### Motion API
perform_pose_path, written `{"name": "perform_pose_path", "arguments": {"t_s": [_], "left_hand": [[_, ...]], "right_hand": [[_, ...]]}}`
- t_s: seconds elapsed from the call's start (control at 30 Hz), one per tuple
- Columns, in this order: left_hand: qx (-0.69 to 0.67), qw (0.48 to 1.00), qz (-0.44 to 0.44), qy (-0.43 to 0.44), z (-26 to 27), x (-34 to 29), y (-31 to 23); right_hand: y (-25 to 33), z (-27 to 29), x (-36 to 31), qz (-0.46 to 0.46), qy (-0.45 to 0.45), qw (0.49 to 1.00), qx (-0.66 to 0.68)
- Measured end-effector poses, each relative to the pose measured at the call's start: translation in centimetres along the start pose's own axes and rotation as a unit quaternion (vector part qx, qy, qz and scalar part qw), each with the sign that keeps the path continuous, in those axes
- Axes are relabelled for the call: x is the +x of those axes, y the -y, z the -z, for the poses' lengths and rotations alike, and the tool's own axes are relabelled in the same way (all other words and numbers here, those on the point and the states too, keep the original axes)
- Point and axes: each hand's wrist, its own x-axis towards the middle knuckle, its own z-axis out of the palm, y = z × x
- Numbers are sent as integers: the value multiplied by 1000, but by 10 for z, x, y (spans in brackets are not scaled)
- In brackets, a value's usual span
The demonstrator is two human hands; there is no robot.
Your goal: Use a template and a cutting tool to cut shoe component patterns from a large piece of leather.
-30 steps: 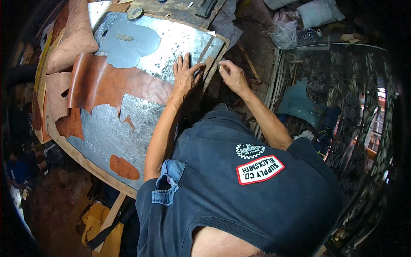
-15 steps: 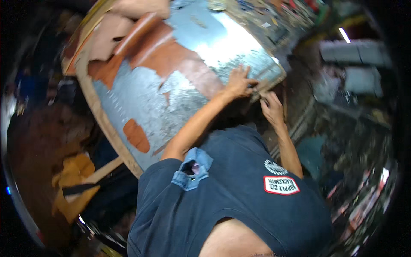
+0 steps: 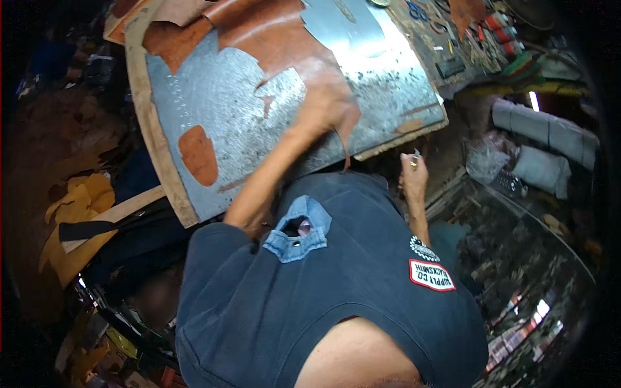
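Observation:
A large sheet of brown leather (image 3: 259,39) with ragged edges lies across the metal-topped table (image 3: 239,139). At its near end my left hand (image 3: 326,107), smeared by motion, is closed on the leather. A narrow tail of the leather hangs by the table's near edge, close to my shirt. My right hand (image 3: 414,178) is off the table, just past its near right corner. Its fingers are curled round a small tool with a metal tip (image 3: 416,155), most of which the fingers hide. A separate rounded leather piece (image 3: 198,155) rests on the table's left part.
Wooden strips (image 3: 155,129) border the table. Beyond its right side are spools of red thread (image 3: 503,33), blue-handled scissors (image 3: 417,10) and loose tools. White wrapped rolls (image 3: 543,129) lie farther right. Yellowish leather scraps (image 3: 81,200) hang over a wooden bar at the left.
My left hand has left the table's near right corner and moved leftward, now closed on the leather. My right hand has drawn apart from it, toward me. The view has shifted.

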Motion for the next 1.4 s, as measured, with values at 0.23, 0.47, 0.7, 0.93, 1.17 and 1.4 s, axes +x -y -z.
{"name": "perform_pose_path", "arguments": {"t_s": [0.23, 0.47, 0.7, 0.93, 1.17, 1.4], "left_hand": [[217, 932, 285, -58, 73, -89, 63], [104, 957, 270, -39, 17, -61, -6], [112, 971, 211, 35, -38, -15, -63], [158, 937, 312, 21, -47, 37, -55], [155, 914, 370, 56, -42, 45, -56], [154, 911, 375, 77, -41, 56, -53]], "right_hand": [[37, -4, -23, 126, 41, 987, -90], [96, -34, -5, 44, 212, 972, -92], [141, -67, 79, 333, 265, 870, -248], [182, -46, 205, 404, 206, 850, -268], [196, -25, 339, 317, 181, 849, -383], [183, -22, 367, 265, 206, 864, -376]]}}
